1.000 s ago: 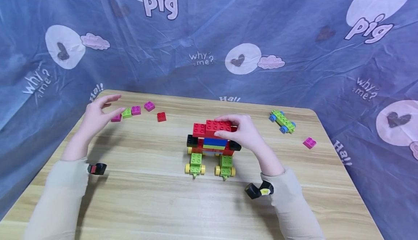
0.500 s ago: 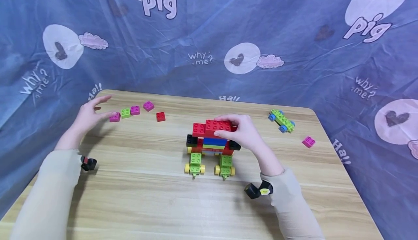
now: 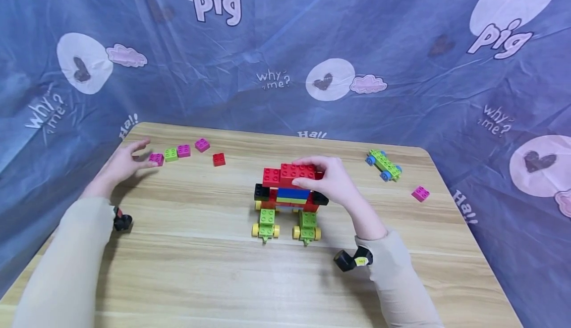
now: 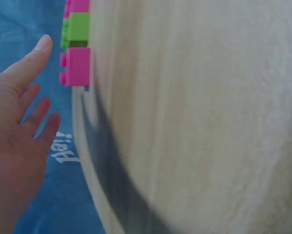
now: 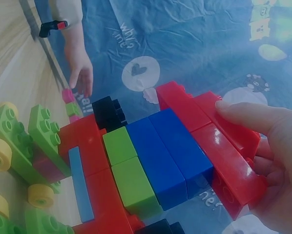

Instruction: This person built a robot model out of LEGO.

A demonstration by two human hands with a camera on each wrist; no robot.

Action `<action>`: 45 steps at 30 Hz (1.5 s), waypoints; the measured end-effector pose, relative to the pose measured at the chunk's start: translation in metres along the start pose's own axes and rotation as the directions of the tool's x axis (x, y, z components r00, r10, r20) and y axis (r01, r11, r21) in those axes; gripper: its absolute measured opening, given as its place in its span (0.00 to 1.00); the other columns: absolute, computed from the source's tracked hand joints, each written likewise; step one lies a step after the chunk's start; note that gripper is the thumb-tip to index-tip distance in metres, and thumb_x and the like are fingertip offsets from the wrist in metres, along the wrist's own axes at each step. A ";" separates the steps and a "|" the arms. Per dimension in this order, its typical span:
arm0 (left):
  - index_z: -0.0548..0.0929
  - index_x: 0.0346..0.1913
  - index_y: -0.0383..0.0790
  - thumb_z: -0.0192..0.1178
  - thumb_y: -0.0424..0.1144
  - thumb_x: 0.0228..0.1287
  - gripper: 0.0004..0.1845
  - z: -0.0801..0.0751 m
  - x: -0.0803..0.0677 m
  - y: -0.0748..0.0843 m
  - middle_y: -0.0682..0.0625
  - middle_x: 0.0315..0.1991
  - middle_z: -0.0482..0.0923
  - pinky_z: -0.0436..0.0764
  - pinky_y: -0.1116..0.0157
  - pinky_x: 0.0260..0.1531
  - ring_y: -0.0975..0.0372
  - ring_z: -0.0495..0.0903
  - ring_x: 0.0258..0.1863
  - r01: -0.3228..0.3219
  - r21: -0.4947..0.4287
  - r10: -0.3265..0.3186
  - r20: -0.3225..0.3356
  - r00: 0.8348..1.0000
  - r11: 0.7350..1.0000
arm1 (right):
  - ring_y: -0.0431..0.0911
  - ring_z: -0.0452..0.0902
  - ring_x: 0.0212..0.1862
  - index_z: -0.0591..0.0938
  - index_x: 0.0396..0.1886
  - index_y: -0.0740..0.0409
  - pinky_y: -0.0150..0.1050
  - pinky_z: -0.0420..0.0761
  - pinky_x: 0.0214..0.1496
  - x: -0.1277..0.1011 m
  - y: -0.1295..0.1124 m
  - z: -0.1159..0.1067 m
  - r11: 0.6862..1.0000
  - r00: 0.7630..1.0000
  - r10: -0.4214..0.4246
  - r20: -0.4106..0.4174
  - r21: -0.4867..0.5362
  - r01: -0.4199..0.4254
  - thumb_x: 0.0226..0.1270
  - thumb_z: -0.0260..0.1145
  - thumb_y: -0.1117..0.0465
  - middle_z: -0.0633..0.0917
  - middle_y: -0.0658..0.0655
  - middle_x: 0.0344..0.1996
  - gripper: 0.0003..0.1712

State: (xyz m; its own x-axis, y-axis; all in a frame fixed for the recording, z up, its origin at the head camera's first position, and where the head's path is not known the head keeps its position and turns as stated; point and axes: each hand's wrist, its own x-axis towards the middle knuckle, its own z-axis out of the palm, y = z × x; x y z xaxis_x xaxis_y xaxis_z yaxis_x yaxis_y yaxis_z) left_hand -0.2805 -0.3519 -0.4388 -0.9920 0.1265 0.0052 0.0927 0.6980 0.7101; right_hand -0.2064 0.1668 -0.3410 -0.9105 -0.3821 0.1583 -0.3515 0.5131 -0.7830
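My left hand (image 3: pixel 122 163) is at the far left of the table, fingers spread and holding nothing. Its thumb tip overlaps the nearest pink toy brick (image 3: pixel 156 158) in the head view; the left wrist view shows the hand a little apart from that brick (image 4: pixel 78 67). My right hand (image 3: pixel 332 182) grips the red bricks (image 3: pixel 292 171) topping a built brick vehicle, thumb on the near side and other fingers mostly hidden behind. Below them are blue bricks (image 5: pixel 156 156), lime bricks (image 5: pixel 131 183), black bricks (image 3: pixel 261 192) and green wheeled bases (image 3: pixel 266 225) with yellow wheels.
Beside the pink brick lie a lime brick (image 3: pixel 171 155), two more pink bricks (image 3: pixel 184 150) and a red brick (image 3: pixel 219 159). A lime car base (image 3: pixel 384 165) with blue wheels and another pink brick (image 3: pixel 421 193) lie at the right. A blue printed cloth (image 3: pixel 285 45) hangs behind the table.
My left hand has moved left and lower, toward the leftmost pink brick, now beside its left end. The right hand and the vehicle have stayed put.
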 end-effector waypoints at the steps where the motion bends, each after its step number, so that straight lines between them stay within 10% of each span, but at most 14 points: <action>1: 0.51 0.74 0.25 0.67 0.34 0.61 0.46 0.001 0.001 -0.002 0.24 0.72 0.50 0.60 0.37 0.64 0.26 0.59 0.64 0.001 -0.012 -0.001 0.006 1.000 1.000 | 0.46 0.81 0.38 0.85 0.52 0.55 0.39 0.82 0.40 0.000 0.000 0.000 1.000 1.000 0.000 0.000 0.000 0.000 0.54 0.77 0.57 0.88 0.56 0.45 0.24; 32: 0.60 0.69 0.21 0.63 0.33 0.63 0.36 0.012 0.012 -0.014 0.19 0.64 0.59 0.57 0.36 0.65 0.29 0.60 0.63 0.002 0.131 -0.014 0.097 0.995 0.991 | 0.46 0.81 0.39 0.85 0.52 0.56 0.39 0.81 0.41 -0.001 0.000 0.000 1.000 1.000 0.003 0.003 0.021 -0.003 0.55 0.76 0.57 0.88 0.57 0.45 0.23; 45: 0.67 0.63 0.20 0.63 0.35 0.65 0.30 0.016 0.013 -0.016 0.20 0.58 0.67 0.63 0.38 0.60 0.30 0.67 0.57 -0.005 0.157 0.001 0.025 1.000 0.988 | 0.46 0.81 0.38 0.85 0.52 0.55 0.39 0.81 0.41 0.000 0.002 0.000 1.000 1.000 -0.003 -0.005 0.025 0.003 0.55 0.77 0.58 0.88 0.57 0.44 0.23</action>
State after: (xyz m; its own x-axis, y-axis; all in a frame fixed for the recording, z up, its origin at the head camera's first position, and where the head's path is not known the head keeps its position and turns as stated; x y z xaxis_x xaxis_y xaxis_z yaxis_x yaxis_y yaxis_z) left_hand -0.2938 -0.3501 -0.4615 -0.9894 0.1445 -0.0115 0.1099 0.7995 0.5905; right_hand -0.2065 0.1676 -0.3425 -0.9104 -0.3798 0.1640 -0.3491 0.4925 -0.7973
